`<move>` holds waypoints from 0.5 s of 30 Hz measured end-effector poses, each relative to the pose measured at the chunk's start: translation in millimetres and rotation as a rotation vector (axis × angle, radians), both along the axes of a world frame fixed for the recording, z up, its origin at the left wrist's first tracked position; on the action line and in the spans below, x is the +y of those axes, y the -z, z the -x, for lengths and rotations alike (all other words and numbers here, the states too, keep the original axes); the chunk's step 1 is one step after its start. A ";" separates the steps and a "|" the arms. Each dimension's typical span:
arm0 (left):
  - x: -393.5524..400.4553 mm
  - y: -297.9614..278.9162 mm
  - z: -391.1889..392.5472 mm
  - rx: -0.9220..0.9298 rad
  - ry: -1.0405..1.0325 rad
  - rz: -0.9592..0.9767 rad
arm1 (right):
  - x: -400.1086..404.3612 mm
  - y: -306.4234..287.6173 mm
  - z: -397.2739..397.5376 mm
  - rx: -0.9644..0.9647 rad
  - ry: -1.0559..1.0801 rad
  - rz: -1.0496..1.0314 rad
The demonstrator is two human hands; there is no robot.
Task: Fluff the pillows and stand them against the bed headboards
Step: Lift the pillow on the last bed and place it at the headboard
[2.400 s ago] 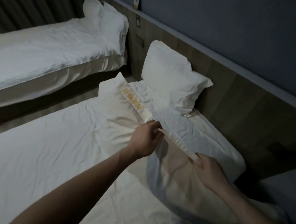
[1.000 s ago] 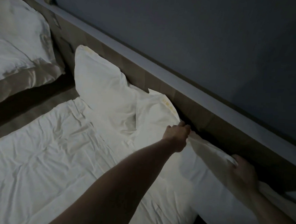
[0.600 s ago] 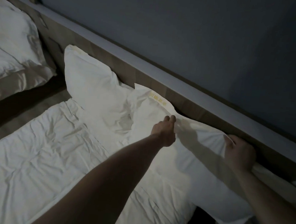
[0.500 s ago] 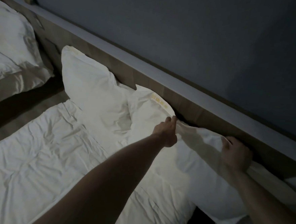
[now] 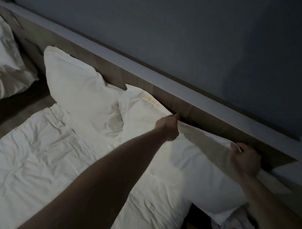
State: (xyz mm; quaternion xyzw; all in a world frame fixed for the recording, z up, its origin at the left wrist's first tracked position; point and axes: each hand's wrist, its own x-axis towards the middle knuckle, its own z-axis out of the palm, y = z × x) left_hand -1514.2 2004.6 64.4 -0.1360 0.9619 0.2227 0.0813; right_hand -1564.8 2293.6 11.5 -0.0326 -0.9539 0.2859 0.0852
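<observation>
My left hand (image 5: pixel 167 127) and right hand (image 5: pixel 245 161) each pinch the top edge of the pillow (image 5: pixel 188 163) against the wooden headboard (image 5: pixel 209 116); its right end is hidden behind my right arm.

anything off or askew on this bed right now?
Yes. The near pillow leans unevenly on the headboard, its right end overhanging the mattress edge, both hands, left and right, gripping its top seam. The duvet is wrinkled.
</observation>
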 end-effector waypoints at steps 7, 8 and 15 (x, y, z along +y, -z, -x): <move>2.0 2.6 1.0 -0.064 0.077 -0.154 | -1.5 -8.2 -3.9 0.059 0.000 0.141; 4.2 4.4 -2.2 -0.065 0.099 -0.164 | -4.9 -8.4 -11.3 0.074 -0.023 0.131; -5.4 22.5 -23.3 -0.181 0.107 -0.074 | -32.0 -4.7 -53.3 0.120 -0.370 0.207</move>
